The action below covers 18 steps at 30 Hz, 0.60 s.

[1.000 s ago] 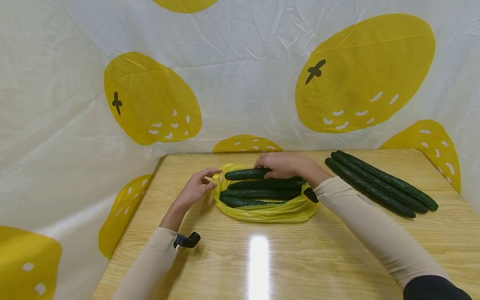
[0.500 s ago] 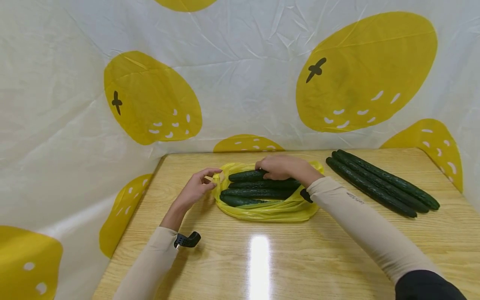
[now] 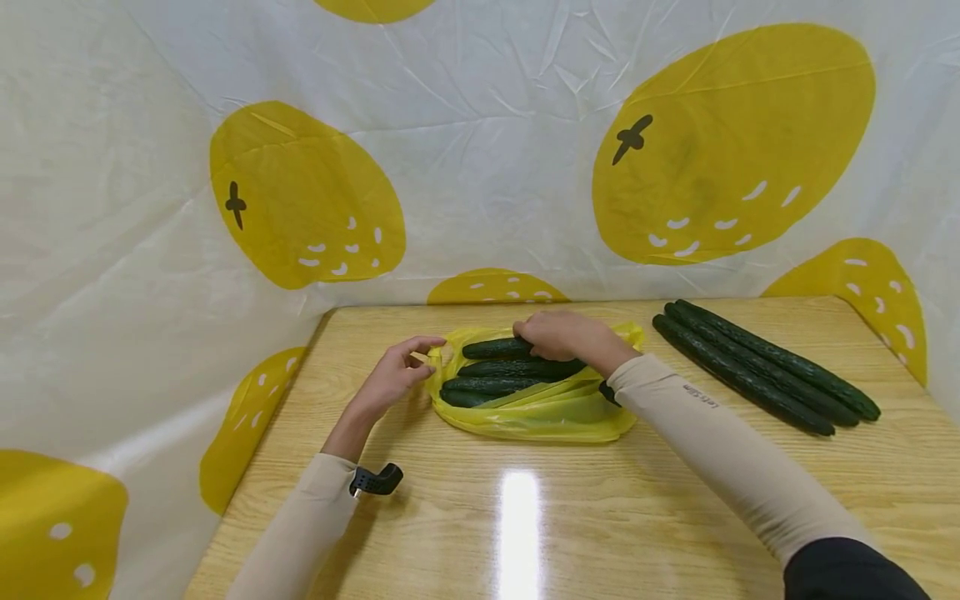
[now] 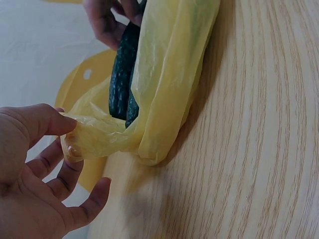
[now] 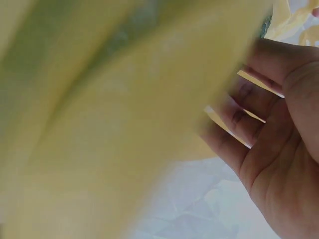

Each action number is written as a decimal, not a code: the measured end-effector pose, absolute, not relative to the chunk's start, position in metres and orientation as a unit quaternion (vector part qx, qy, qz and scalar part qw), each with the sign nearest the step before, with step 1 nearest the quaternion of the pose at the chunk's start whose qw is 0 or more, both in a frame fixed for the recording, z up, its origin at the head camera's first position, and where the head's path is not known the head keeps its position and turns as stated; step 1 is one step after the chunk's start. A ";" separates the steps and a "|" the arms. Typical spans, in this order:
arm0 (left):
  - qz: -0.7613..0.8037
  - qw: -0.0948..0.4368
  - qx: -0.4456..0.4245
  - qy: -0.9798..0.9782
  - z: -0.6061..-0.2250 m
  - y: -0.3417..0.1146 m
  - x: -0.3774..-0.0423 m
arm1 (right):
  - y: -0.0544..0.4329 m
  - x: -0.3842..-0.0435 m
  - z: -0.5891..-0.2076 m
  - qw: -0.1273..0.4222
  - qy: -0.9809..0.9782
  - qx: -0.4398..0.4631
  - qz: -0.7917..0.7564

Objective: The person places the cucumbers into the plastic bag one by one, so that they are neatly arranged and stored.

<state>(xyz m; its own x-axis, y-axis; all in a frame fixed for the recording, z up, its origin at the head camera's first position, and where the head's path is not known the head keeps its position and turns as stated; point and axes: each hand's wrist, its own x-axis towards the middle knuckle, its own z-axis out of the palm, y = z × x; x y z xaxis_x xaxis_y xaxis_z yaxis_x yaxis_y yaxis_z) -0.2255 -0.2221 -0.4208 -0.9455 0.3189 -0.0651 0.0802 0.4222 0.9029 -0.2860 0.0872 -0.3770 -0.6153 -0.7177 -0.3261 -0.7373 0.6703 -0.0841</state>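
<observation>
A yellow plastic bag (image 3: 570,421) lies on its side on the table, with several dark green cucumbers in its open mouth. My left hand (image 3: 390,375) pinches the bag's left end between thumb and fingers, as the left wrist view shows with the gathered plastic (image 4: 94,137). Over the bag's back edge, my right hand (image 3: 566,340) grips the rearmost cucumber (image 3: 495,348) from above. Its right part is hidden under that hand. The front flap covers much of the nearer cucumbers (image 3: 480,385). In the right wrist view, blurred yellow plastic hides the right fingertips.
Three long cucumbers (image 3: 757,367) lie side by side on the wooden table (image 3: 637,517), to the right of the bag. A white sheet (image 3: 480,183) printed with yellow fruit hangs behind the table and along its left side.
My right hand and the rearmost cucumber have shifted slightly right. The bag's front flap has come up farther over the nearer cucumbers. My left hand stays at the bag's left end.
</observation>
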 end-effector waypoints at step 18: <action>0.522 0.114 0.117 0.837 -0.419 -0.220 -0.223 | 0.096 -0.285 -0.382 0.186 0.908 -0.376 0.022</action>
<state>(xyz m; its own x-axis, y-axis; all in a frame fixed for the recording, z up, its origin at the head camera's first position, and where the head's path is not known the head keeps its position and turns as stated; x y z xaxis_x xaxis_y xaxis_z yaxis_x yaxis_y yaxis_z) -0.2235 -0.2198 -0.4191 -0.9468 0.3147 -0.0680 0.0775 0.4276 0.9007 -0.2854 0.0957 -0.3818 -0.6483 -0.6741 -0.3540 -0.6907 0.7163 -0.0992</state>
